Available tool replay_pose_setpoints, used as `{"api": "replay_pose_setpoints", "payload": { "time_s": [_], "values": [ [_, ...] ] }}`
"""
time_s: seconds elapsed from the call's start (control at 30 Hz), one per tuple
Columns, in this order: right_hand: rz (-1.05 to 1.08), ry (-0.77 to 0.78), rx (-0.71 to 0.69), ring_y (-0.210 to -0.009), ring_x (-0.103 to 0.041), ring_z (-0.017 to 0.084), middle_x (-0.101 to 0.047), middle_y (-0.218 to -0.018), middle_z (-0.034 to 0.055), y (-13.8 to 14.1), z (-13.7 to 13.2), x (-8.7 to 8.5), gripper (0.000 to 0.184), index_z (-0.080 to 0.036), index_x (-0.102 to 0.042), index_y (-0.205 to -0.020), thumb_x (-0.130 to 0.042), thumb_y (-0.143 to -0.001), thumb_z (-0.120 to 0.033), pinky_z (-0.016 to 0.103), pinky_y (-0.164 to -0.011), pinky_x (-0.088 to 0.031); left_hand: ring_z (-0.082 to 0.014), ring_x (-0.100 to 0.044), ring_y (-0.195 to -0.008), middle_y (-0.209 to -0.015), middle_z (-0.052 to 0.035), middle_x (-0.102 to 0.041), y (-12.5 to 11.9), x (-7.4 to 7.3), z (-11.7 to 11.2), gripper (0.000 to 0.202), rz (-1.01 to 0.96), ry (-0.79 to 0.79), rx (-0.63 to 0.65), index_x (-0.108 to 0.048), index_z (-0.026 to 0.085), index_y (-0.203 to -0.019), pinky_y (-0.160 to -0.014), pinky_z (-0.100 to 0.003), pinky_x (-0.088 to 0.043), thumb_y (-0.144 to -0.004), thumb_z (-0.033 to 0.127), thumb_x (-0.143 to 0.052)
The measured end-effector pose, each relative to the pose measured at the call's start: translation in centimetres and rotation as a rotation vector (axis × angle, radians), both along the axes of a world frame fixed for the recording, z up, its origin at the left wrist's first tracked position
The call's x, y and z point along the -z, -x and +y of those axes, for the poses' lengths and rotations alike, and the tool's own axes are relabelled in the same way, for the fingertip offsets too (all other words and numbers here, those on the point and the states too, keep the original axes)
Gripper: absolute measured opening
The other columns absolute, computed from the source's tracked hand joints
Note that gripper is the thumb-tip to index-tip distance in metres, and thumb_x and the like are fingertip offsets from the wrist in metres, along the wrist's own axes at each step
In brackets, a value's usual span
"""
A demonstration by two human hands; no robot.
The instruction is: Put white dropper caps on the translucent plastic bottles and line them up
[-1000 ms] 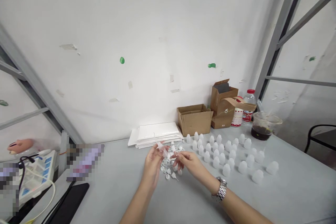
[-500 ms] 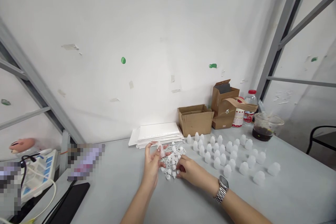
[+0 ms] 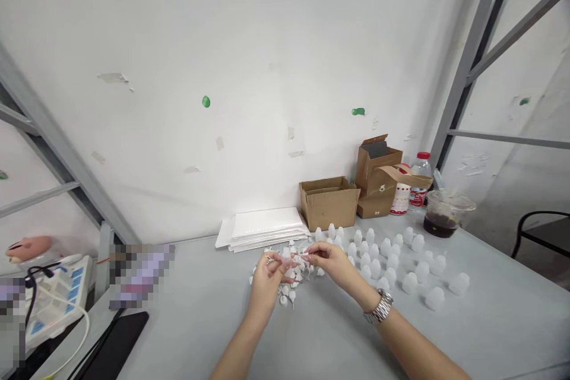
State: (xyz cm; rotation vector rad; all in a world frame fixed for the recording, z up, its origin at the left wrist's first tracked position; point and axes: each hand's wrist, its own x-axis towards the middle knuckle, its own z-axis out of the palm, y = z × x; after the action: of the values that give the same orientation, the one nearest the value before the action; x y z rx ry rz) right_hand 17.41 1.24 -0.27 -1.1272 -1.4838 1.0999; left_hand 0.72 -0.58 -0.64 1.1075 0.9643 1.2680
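Grey flat tabletop (image 3: 191, 314) spans the lower frame. At lower centre, the left hand (image 3: 266, 285) pinches a translucent white plastic piece (image 3: 287, 255); the right hand (image 3: 332, 261) is just beside it, grip indeterminable.

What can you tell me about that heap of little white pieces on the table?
The heap of little white pieces looks plastic: some cap-shaped, one at the near edge with a thin pointed tip. They lie loose, at mixed angles, on the grey table, before a stack of flat white packets. The left hand and right hand partly hide it; any touch is unclear.
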Motion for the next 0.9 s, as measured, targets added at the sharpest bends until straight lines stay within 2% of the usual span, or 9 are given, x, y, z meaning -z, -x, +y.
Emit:
{"api": "replay_pose_setpoints", "payload": {
  "time_s": [0.1,0.23,0.37,0.5,0.63,0.7,0.8,0.9],
  "values": [
    [0.171,0.052,0.002,-0.063,-0.054,0.014,-0.059,-0.066,-0.0008,0.04,-0.16,-0.76,0.025,-0.017,-0.062,-0.071,-0.069,-0.061,-0.039,0.027,-0.062,-0.043,-0.022,-0.066,-0.073,-0.066,-0.0024,-0.067,-0.62,0.04,-0.27,0.04,0.032,0.044,0.105,-0.038,0.02,-0.069,-0.053,-0.028,-0.051,-0.057,0.041,-0.07],
    [0.153,-0.008,-0.068,-0.061,-0.054,0.013,-0.058,-0.067,-0.001,0.21,-0.53,-0.68,0.022,-0.018,-0.061,-0.071,-0.068,-0.064,-0.038,0.027,-0.059,-0.044,-0.0196,-0.065,-0.068,-0.061,-0.0001,-0.065,-0.96,-0.11,-0.64,0.039,0.069,0.058,0.175,-0.038,0.02,-0.067,-0.05,-0.026,-0.05,-0.056,0.04,-0.071],
    [0.099,-0.068,-0.11,-0.06,-0.054,0.012,-0.057,-0.07,-0.0006,0.14,-0.57,-0.33,0.02,-0.018,-0.061,-0.072,-0.067,-0.067,-0.036,0.027,-0.058,-0.044,-0.0172,-0.063,-0.066,-0.06,0.0012,-0.063,-0.78,-0.22,-0.81,0.038,0.082,0.044,0.195,-0.039,0.02,-0.067,-0.05,-0.027,-0.05,-0.056,0.039,-0.071],
    [0.148,-0.001,-0.14,-0.06,-0.054,0.012,-0.06,-0.069,0.0,0.14,-0.71,-0.78,0.024,-0.017,-0.061,-0.068,-0.07,-0.063,-0.038,0.027,-0.06,-0.045,-0.0181,-0.064,-0.069,-0.062,0.0017,-0.062,-0.65,-0.28,-0.75,0.038,0.086,0.029,0.208,-0.038,0.021,-0.068,-0.051,-0.027,-0.05,-0.058,0.039,-0.07],
    [0.143,0.024,-0.173,-0.063,-0.055,0.013,-0.06,-0.071,-0.0008,0.13,-0.94,-1.08,0.03,-0.019,-0.066,-0.087,-0.068,-0.065,-0.039,0.029,-0.064,-0.046,-0.0195,-0.064,-0.071,-0.061,0.0026,-0.06,-0.54,-0.31,-0.67,0.038,0.09,0.033,0.228,-0.037,0.021,-0.068,-0.051,-0.028,-0.05,-0.059,0.039,-0.069],
    [0.113,-0.001,-0.198,-0.068,-0.055,0.014,-0.059,-0.078,0.0007,0.03,-0.9,-0.93,0.028,-0.021,-0.068,-0.088,-0.067,-0.067,-0.039,0.03,-0.067,-0.046,-0.0194,-0.064,-0.071,-0.059,0.0042,-0.057,-0.51,-0.34,-0.7,0.038,0.087,0.035,0.229,-0.037,0.021,-0.067,-0.052,-0.028,-0.051,-0.059,0.038,-0.069],
    [0.081,-0.074,-0.205,-0.077,-0.054,0.016,-0.055,-0.085,0.0026,-0.18,-0.69,-0.58,0.021,-0.021,-0.07,-0.077,-0.067,-0.068,-0.04,0.029,-0.067,-0.047,-0.019,-0.064,-0.072,-0.06,0.0056,-0.055,-0.52,-0.39,-0.8,0.038,0.078,0.043,0.217,-0.037,0.021,-0.068,-0.054,-0.029,-0.052,-0.059,0.037,-0.069],
    [0.0,-0.166,-0.179,-0.08,-0.051,0.016,-0.051,-0.083,0.002,-0.37,-0.63,-0.5,0.019,-0.024,-0.07,-0.082,-0.066,-0.07,-0.038,0.029,-0.069,-0.046,-0.0182,-0.064,-0.072,-0.063,0.0053,-0.057,-0.49,-0.43,-0.85,0.039,0.064,0.051,0.199,-0.036,0.022,-0.072,-0.056,-0.03,-0.052,-0.059,0.036,-0.069]
  ]
}}
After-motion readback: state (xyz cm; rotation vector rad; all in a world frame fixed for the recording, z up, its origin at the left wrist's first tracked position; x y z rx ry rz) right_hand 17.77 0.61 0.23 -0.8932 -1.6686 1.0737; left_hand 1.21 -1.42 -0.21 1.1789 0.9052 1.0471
